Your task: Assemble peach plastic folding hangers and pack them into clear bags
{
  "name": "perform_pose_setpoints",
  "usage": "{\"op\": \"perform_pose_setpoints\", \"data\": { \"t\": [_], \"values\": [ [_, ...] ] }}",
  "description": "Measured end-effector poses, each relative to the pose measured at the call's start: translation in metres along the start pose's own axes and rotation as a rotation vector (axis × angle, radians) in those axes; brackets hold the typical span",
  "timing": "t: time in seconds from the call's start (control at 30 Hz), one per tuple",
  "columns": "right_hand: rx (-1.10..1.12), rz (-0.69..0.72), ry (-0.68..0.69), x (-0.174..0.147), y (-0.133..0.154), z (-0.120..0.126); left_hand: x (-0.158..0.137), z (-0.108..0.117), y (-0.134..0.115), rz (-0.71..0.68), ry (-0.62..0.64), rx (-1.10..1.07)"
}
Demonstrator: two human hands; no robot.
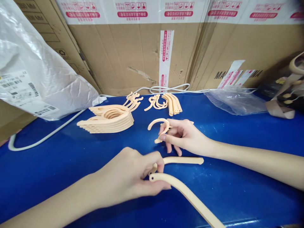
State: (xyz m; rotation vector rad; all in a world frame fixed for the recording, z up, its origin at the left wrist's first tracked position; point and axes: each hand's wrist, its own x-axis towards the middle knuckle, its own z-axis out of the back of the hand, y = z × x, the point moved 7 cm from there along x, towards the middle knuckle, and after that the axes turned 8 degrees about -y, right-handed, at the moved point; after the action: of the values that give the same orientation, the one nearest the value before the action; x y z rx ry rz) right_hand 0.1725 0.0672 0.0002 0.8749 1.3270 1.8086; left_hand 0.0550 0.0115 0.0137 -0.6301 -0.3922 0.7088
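Cream plastic folding-hanger parts are in both hands. My left hand (140, 174) is closed, pinching the holed end of a curved hanger arm (187, 191) that runs toward the lower right. A second hanger arm (184, 160) extends right from behind the same fingers; its near end is partly hidden. Above and to the right, my right hand (184, 136) grips a hanger hook (158, 122) between thumb and fingers, its curve facing left. Another thin cream piece shows behind the right hand's knuckles, mostly hidden. The hook and the arms are apart.
A stack of folded hangers (109, 122) lies at the back left on the blue table (71, 180). Behind are loose hooks (156, 103) and spare arms (174, 104). A white cable (47, 145), clear plastic bag (235, 99), silver mailer (42, 63) and cardboard boxes (118, 57) border the table.
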Motion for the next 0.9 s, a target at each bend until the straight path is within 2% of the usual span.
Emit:
{"op": "perform_pose_setpoints", "data": {
  "t": [0.1,0.17,0.37,0.67,0.8,0.9],
  "values": [
    [0.007,0.005,0.003,0.001,0.001,0.0,0.007,0.012,0.021,0.261,-0.059,-0.396],
    [0.002,0.011,0.008,0.002,0.0,-0.001,0.009,0.021,0.032,0.354,-0.134,-0.524],
    [0.021,0.003,-0.012,0.002,0.001,0.0,0.011,0.039,0.048,0.406,-0.278,-0.697],
    [0.049,0.052,-0.186,0.002,0.006,0.013,0.009,0.047,0.055,0.422,-0.469,-0.723],
    [-0.006,0.122,-0.277,0.002,0.009,0.021,0.011,0.047,0.053,0.378,-0.459,-0.708],
    [-0.096,0.193,-0.413,-0.001,0.014,0.031,0.014,0.045,0.046,0.316,-0.408,-0.521]
  ]
}}
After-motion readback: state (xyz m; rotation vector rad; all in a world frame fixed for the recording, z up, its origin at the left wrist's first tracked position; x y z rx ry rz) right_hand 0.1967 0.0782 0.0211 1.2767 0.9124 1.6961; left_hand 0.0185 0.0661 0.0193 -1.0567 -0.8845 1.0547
